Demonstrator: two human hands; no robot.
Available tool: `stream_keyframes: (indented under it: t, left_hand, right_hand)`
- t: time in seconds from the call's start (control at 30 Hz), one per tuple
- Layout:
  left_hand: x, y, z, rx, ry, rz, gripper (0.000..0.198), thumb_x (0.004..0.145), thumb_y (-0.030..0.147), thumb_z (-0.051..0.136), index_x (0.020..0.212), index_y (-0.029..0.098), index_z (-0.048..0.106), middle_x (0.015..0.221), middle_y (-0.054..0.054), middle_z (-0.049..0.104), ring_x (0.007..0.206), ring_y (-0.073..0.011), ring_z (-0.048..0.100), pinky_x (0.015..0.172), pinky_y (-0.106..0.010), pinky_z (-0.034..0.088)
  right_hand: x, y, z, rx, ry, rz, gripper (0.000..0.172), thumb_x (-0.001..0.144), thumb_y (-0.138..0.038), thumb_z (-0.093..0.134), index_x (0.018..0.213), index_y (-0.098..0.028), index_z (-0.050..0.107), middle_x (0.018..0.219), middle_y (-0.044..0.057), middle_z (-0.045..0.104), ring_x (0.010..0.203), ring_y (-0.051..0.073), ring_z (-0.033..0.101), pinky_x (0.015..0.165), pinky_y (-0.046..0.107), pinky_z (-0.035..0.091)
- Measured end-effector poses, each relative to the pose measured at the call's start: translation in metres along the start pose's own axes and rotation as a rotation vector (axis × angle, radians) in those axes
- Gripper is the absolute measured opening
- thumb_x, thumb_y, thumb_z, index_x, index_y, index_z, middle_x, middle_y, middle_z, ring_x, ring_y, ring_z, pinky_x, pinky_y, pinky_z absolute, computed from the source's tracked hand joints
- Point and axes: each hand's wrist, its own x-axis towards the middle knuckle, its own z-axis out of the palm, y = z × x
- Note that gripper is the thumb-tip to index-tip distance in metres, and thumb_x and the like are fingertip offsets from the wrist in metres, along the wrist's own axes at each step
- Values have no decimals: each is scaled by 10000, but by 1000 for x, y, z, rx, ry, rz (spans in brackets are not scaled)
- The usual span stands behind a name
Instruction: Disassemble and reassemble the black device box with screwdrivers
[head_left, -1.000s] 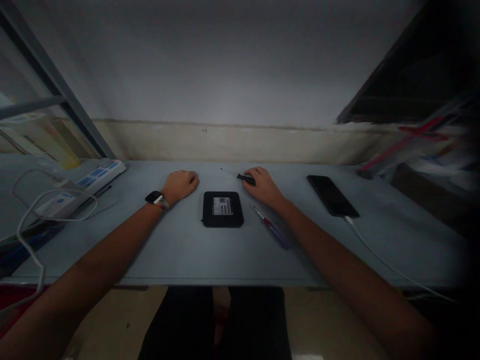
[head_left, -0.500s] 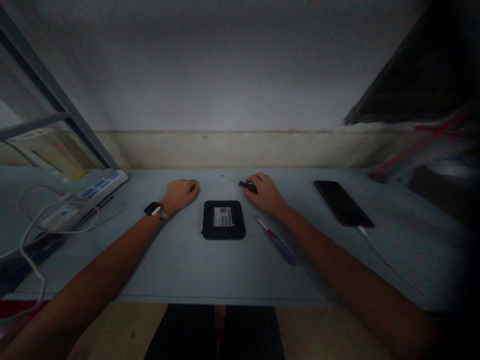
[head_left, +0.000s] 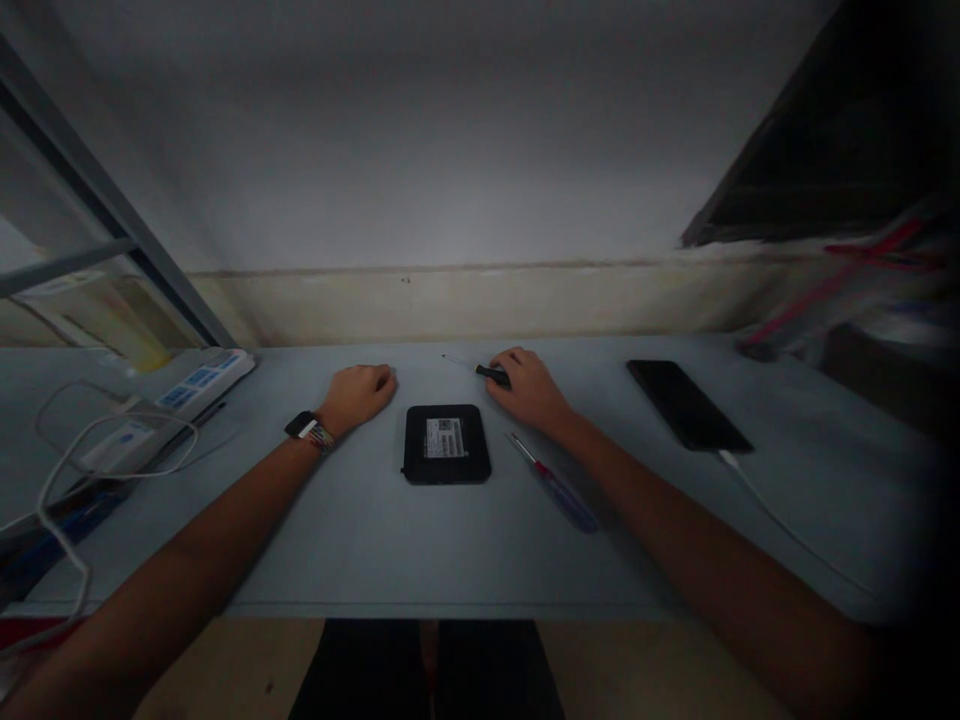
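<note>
My right hand (head_left: 529, 388) rests on the table with its fingers closed round the dark handle of a thin screwdriver (head_left: 493, 375), whose shaft points left. Curled on the table to the left, my left hand (head_left: 358, 393) is closed; whether anything is inside it is hidden. Between and a little nearer than the hands lies a flat black square box (head_left: 447, 470) with a white printed label, touched by neither hand. A second screwdriver (head_left: 559, 490), with a red and purple handle, lies beside my right forearm.
A black phone (head_left: 686, 405) with a white cable lies at the right. On the left sit a white power strip (head_left: 199, 385), a looped white cable (head_left: 56, 490) and a yellowish container (head_left: 124, 325). Behind the grey table (head_left: 360, 560) stands a wall.
The view has shifted very slightly. Both hands, the black box and the two screwdrivers keep their places on the table.
</note>
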Motion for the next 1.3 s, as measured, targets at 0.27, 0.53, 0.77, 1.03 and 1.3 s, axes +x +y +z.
stream_keyframes:
  t: [0.27, 0.53, 0.77, 1.03, 1.3]
  left_hand:
    - [-1, 0, 0, -11, 2, 4, 461, 1086, 448, 371, 993, 188, 740, 977, -143, 789, 880, -280, 717, 726, -363, 426]
    - [-1, 3, -2, -12, 1, -11, 437, 1079, 432, 393, 983, 190, 744, 951, -138, 792, 872, -276, 727, 716, -350, 423]
    - [-1, 3, -2, -20, 5, -9, 441, 1071, 433, 383, 962, 188, 734, 953, -135, 788, 867, -275, 713, 707, -356, 402]
    - [-2, 3, -3, -22, 11, -7, 446, 1066, 425, 385, 982, 178, 747, 940, -140, 779, 847, -266, 692, 700, -348, 401]
    - [-1, 1, 0, -40, 21, -2, 426, 1057, 424, 409, 958, 189, 751, 928, -133, 782, 850, -275, 703, 690, -357, 392]
  right_hand:
    - [1, -1, -1, -33, -15, 17, 218, 941, -287, 644, 1122, -196, 724, 1159, 181, 697, 1115, 381, 631, 1033, 549, 531]
    - [1, -2, -3, -45, -33, 9, 227, 952, -291, 637, 1126, -171, 721, 1157, 188, 699, 1105, 373, 645, 1027, 532, 539]
    - [2, 0, -1, -40, -43, 29, 212, 957, -306, 622, 1129, -194, 674, 1166, 192, 695, 1126, 388, 635, 1029, 550, 521]
    - [3, 2, -1, -26, -36, 62, 195, 938, -344, 626, 1070, -205, 590, 1087, 197, 685, 1055, 383, 633, 948, 533, 522]
    - [3, 6, 0, -30, -24, 16, 110, 927, -333, 621, 960, -234, 587, 1041, 164, 673, 1019, 355, 618, 917, 503, 511]
